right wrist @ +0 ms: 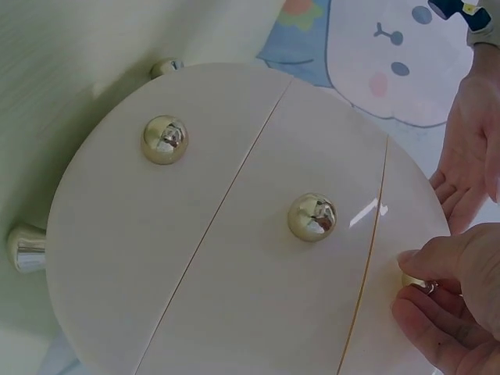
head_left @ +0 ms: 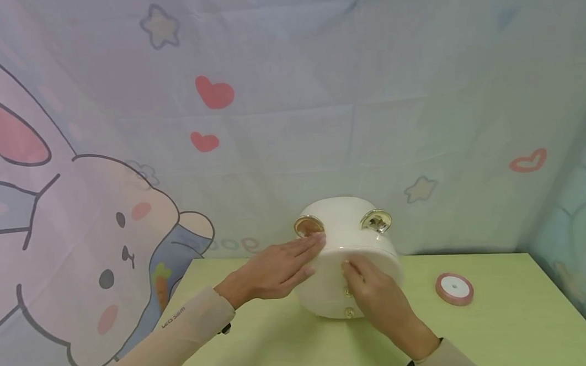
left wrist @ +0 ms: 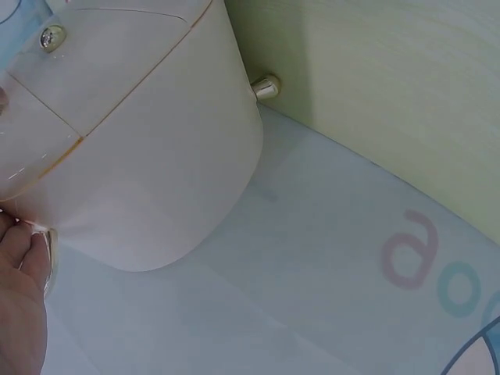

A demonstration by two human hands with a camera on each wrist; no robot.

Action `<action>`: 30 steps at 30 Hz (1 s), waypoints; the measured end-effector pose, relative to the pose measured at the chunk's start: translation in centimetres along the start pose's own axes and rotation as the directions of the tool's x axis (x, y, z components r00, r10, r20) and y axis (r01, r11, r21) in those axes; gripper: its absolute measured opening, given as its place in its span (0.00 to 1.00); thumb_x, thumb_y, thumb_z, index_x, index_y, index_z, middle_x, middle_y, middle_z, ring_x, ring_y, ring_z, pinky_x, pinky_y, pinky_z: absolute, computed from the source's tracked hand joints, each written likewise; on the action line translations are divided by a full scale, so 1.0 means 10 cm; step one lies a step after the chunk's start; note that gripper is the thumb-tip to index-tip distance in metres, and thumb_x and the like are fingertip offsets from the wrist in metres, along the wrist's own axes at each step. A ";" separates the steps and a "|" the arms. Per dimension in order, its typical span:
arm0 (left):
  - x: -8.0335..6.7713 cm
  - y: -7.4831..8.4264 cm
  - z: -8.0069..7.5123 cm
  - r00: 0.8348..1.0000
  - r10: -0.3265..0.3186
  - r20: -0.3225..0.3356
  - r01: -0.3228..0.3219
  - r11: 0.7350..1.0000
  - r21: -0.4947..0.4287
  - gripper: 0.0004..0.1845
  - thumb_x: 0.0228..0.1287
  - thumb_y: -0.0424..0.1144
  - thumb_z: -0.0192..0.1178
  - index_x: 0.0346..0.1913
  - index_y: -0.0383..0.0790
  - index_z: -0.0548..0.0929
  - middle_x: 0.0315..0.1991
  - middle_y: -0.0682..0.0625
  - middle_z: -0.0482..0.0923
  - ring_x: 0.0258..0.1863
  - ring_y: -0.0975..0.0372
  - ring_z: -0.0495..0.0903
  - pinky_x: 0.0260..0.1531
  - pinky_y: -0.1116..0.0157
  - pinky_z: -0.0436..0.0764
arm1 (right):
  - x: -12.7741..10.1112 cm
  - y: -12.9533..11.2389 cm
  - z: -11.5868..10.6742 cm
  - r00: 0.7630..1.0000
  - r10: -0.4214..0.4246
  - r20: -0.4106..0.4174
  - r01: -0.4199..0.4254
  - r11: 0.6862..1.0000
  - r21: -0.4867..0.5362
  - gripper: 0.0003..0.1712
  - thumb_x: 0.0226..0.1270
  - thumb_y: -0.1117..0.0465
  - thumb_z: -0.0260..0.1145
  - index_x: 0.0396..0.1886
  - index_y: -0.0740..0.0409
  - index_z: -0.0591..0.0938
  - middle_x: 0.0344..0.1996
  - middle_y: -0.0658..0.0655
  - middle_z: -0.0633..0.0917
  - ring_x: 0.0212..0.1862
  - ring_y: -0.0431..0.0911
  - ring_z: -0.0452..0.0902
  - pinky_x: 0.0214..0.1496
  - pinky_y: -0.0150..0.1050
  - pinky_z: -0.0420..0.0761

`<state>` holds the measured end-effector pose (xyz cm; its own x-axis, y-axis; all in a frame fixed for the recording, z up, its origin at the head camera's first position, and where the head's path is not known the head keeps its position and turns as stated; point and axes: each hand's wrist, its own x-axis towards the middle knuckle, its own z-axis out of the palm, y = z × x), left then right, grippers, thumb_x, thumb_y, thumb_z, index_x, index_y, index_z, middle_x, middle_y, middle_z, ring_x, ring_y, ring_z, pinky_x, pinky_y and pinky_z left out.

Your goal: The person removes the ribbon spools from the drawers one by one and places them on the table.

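A white rounded jewelry box [head_left: 323,292] with gold knobs and two gold-rimmed ears [head_left: 376,221] stands on the table. Thin seams divide its front into drawers in the right wrist view. Thumb and fingers of my right hand [head_left: 381,300] pinch the top knob [right wrist: 418,284], which they partly cover. A middle knob [right wrist: 312,217] and a lower knob [right wrist: 165,140] show on the drawers beneath. With fingers extended, my left hand [head_left: 277,270] rests against the box's upper left side, just below the left ear [head_left: 308,225]. The drawer fronts look flush.
A pink-edged ribbon spool [head_left: 454,289] lies flat to the right of the box. The light green table [head_left: 497,283] meets a printed cloth backdrop [head_left: 282,167] close behind the box. Small gold feet [left wrist: 266,87] hold the box off the tabletop.
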<state>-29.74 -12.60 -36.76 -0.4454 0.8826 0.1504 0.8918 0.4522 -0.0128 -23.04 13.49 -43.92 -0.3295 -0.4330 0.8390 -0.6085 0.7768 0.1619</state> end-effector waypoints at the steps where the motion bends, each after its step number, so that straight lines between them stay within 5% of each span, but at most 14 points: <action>1: 0.00 0.00 0.00 1.000 0.000 -0.001 0.000 1.000 0.000 0.34 0.88 0.54 0.34 0.86 0.44 0.47 0.87 0.50 0.47 0.86 0.57 0.53 0.81 0.55 0.65 | 0.00 0.00 0.00 1.000 0.000 -0.003 0.000 1.000 0.001 0.24 0.87 0.63 0.42 0.47 0.70 0.85 0.44 0.62 0.84 0.41 0.50 0.85 0.41 0.39 0.89; 13: 0.00 0.01 0.00 1.000 0.009 -0.016 -0.009 1.000 0.019 0.34 0.88 0.54 0.35 0.86 0.42 0.48 0.87 0.48 0.49 0.85 0.56 0.55 0.81 0.55 0.66 | 0.00 0.03 0.01 0.999 -0.011 -0.038 0.012 1.000 0.024 0.13 0.70 0.69 0.58 0.47 0.70 0.85 0.44 0.63 0.85 0.41 0.52 0.86 0.41 0.40 0.89; 25: 0.00 0.00 0.01 1.000 0.019 -0.022 -0.018 0.999 0.041 0.34 0.88 0.54 0.35 0.86 0.41 0.49 0.87 0.47 0.49 0.85 0.55 0.55 0.80 0.56 0.66 | 0.01 0.03 0.02 0.998 -0.004 -0.064 0.006 0.999 0.041 0.27 0.87 0.58 0.42 0.46 0.69 0.86 0.43 0.63 0.85 0.40 0.52 0.86 0.41 0.41 0.89; 30: 0.01 -0.01 0.01 1.000 0.012 -0.014 -0.012 0.999 0.040 0.34 0.88 0.54 0.34 0.86 0.41 0.49 0.87 0.48 0.49 0.85 0.56 0.55 0.80 0.56 0.66 | 0.00 0.02 0.00 0.999 0.000 -0.036 0.003 0.998 0.064 0.14 0.77 0.64 0.59 0.48 0.71 0.85 0.45 0.64 0.84 0.42 0.53 0.86 0.43 0.42 0.89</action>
<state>-29.85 -12.55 -36.86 -0.4335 0.8862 0.1637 0.8931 0.4467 -0.0537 -23.18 13.65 -43.86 -0.3032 -0.4165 0.8571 -0.6541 0.7450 0.1306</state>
